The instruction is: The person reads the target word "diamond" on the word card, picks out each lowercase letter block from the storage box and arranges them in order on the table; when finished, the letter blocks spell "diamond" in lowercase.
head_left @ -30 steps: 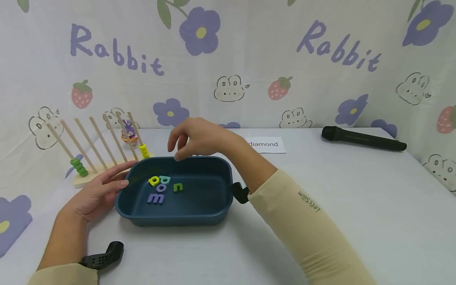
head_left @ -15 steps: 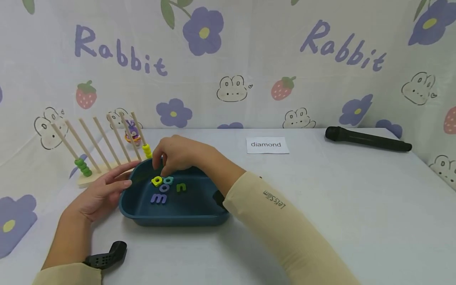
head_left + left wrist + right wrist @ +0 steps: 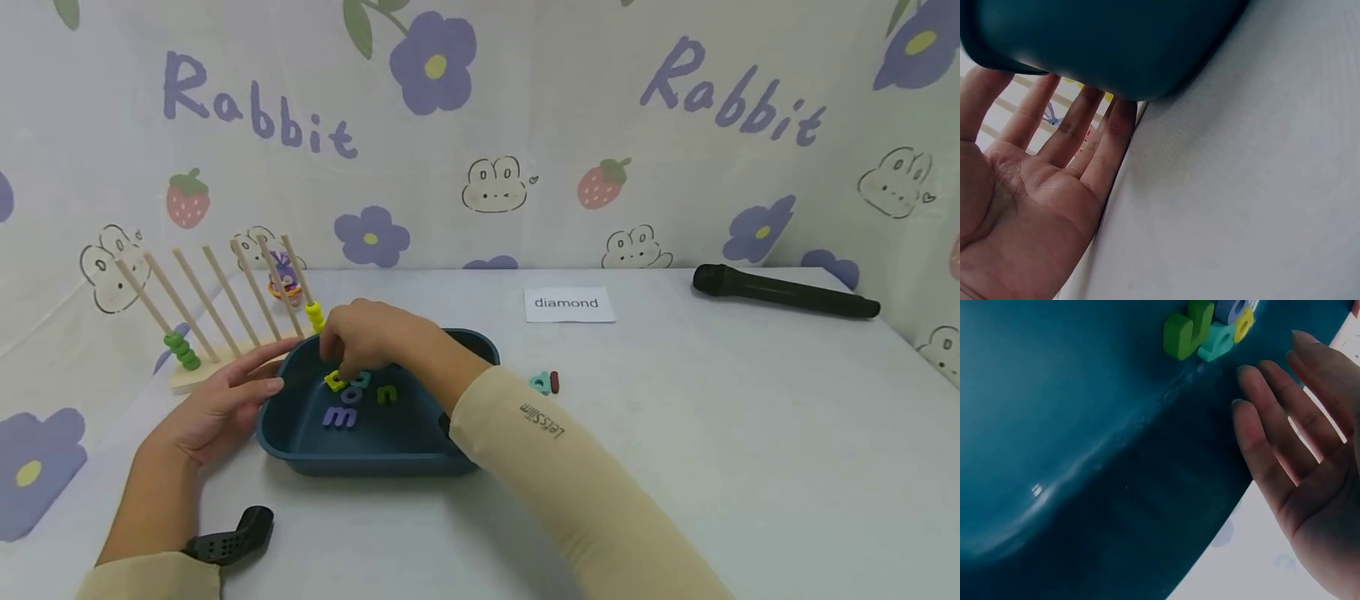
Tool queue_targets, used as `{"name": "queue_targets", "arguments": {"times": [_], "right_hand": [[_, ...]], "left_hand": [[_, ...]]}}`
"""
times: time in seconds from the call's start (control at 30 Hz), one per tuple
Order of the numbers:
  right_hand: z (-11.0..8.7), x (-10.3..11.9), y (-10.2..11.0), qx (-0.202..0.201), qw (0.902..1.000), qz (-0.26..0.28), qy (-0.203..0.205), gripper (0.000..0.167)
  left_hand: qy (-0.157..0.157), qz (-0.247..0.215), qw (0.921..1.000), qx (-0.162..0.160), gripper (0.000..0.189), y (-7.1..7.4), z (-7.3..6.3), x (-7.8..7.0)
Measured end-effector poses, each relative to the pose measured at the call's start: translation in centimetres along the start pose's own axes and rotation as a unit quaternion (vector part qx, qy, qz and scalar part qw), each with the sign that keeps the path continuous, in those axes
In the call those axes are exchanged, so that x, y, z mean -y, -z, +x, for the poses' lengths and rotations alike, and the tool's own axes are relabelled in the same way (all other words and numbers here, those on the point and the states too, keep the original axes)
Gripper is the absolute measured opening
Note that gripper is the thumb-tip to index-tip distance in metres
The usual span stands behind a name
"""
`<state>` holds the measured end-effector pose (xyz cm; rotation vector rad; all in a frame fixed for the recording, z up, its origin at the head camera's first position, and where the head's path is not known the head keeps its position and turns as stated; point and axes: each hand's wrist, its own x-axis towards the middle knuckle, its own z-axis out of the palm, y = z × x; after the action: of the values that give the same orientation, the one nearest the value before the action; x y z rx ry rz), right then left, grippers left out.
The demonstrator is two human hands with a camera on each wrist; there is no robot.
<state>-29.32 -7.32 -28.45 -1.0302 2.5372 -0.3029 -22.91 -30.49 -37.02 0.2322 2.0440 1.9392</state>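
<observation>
A dark teal tray (image 3: 375,465) holds several letter pieces: a yellow one (image 3: 333,382), a teal one (image 3: 363,379), a purple o (image 3: 352,396), a green n (image 3: 387,394) and a purple m (image 3: 340,417). My right hand (image 3: 371,333) reaches down into the tray, fingertips close by the yellow letter. In the right wrist view its fingers are slightly bent and apart, with nothing between them. My left hand (image 3: 232,408) touches the tray's left end, fingers extended against the outer wall (image 3: 1097,44) and thumb at the rim.
Right of the tray lie a teal d (image 3: 540,382) and a dark red stick-shaped letter (image 3: 555,382). Behind them is a card (image 3: 570,305) reading "diamond". A microphone (image 3: 786,292) lies back right. A wooden peg rack (image 3: 202,371) with green and yellow beads stands left, a purple toy (image 3: 285,279) behind it.
My right hand has moved left and down from above the tray's back rim to the letters inside. The two letters on the table have come into sight. My left hand stays at the tray.
</observation>
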Motion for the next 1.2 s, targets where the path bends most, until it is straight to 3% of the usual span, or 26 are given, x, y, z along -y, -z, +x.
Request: {"name": "queue_targets", "arguments": {"times": [0.27,0.43,0.57,1.2], "right_hand": [[0.9,0.7,-1.1,0.025,0.9982,-0.054,0.007,0.034],[1.3,0.8,-1.7,0.019,0.9939,-0.108,0.013,0.034],[1.4,0.9,-2.2,0.008,0.9910,-0.133,0.019,0.028],[1.5,1.1,-2.8,0.027,0.9934,-0.111,0.008,0.018]], "left_hand": [[-0.020,-0.011,0.9997,0.013,0.055,0.3,0.0,0.1],[-0.033,-0.027,0.9985,0.033,0.054,0.7,0.1,0.2],[-0.030,-0.025,0.9988,0.028,0.054,0.7,0.1,0.3],[-0.017,0.000,0.9998,0.013,0.056,0.6,0.3,0.5]]}}
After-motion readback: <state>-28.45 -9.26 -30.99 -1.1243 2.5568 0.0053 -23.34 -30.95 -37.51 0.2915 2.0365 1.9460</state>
